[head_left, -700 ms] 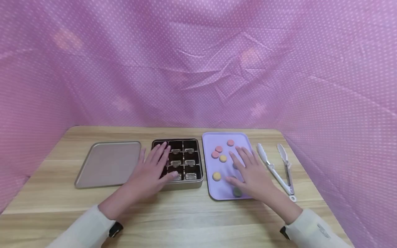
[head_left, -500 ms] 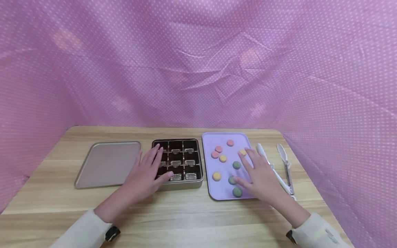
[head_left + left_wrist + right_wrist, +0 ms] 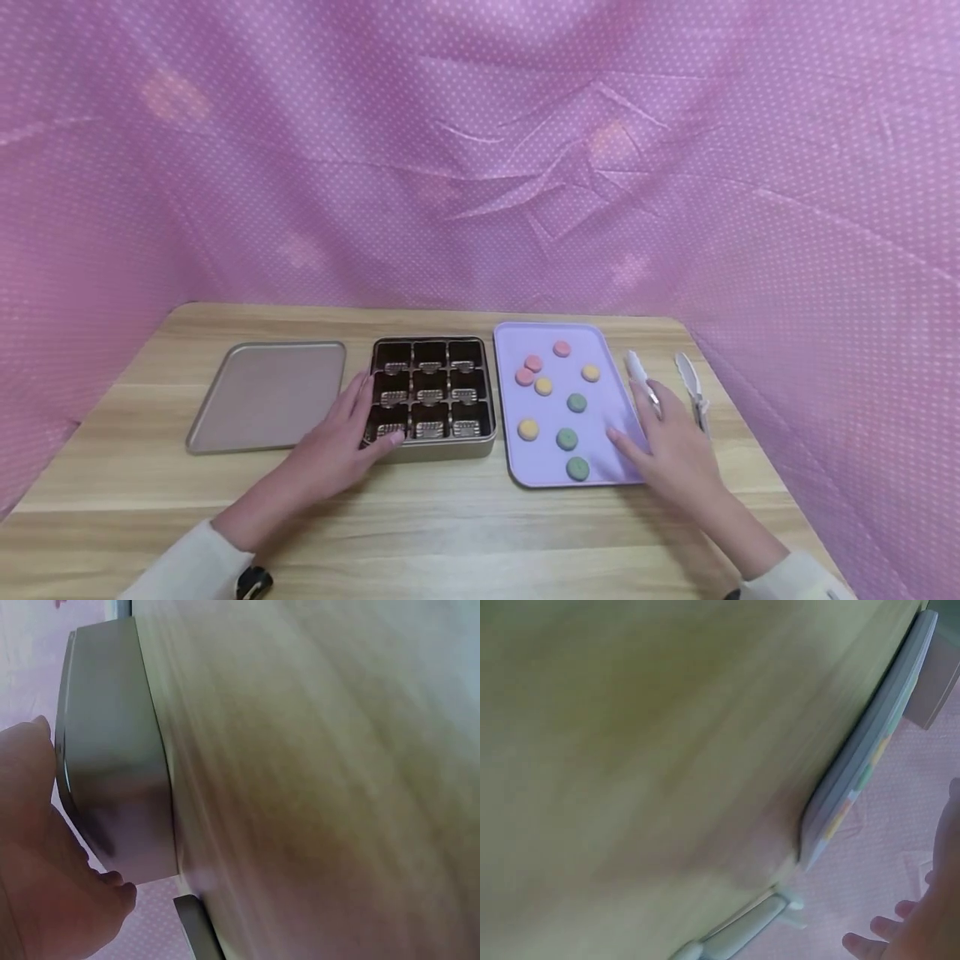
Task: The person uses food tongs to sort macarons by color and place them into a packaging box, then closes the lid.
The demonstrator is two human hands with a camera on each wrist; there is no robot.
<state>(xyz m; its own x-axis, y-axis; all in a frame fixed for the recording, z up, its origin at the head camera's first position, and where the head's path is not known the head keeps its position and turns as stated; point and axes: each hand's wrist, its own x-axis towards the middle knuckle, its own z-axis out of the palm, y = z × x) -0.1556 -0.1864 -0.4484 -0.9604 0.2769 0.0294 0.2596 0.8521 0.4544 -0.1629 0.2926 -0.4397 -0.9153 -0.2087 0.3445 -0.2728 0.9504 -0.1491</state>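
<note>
My left hand (image 3: 330, 454) is at the near left corner of a metal box (image 3: 450, 452) with a dark insert divided into several compartments. Its thumb lies over the front rim and its straight fingers run along the left side. In the left wrist view, the box wall (image 3: 112, 705) stands beside that hand. Fingers relaxed, my right hand (image 3: 675, 450) hovers over the right edge of a purple tray (image 3: 546, 462) and overlaps the white-tipped metal tongs (image 3: 688, 375), hiding much of them. Pink, yellow and green macarons (image 3: 577, 468) are scattered on the tray.
A flat metal lid (image 3: 270, 396) lies left of the box on the wooden table (image 3: 450, 533). Pink dotted fabric (image 3: 480, 167) hangs behind and at both sides. In the right wrist view, the tray (image 3: 840, 780) shows edge-on and the tongs (image 3: 742, 930) lie near it.
My left hand has drawn back and left from over the compartments to the box's corner. My right hand has moved rightward off the macarons toward the tongs.
</note>
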